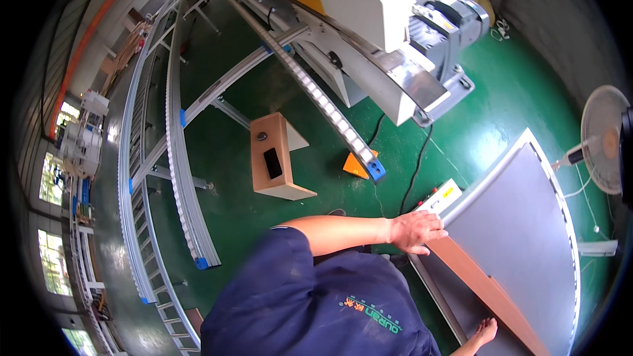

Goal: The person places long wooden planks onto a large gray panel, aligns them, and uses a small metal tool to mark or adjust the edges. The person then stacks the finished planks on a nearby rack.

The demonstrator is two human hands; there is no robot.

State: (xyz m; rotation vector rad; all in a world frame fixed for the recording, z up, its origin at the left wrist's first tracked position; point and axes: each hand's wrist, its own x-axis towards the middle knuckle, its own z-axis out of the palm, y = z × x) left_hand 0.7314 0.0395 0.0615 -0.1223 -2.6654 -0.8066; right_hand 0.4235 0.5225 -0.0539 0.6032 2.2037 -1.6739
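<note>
A long reddish-brown wooden board (484, 287) lies slantwise over a grey conveyor belt (521, 224) at the lower right. Its far end is in my left hand (417, 229), with the fingers over the corner and the thumb below. Down along the board's near edge, my right hand (486, 331) has its fingers curled against the wood; part of the grip is hidden.
A white control box (440, 199) adjoins the belt's corner. Ahead stands a machine with a grey motor (438, 29). Roller rails (316, 89) run off to the far left. A small wooden stand (269, 151) bears a black phone. A fan (603, 138) stands at right.
</note>
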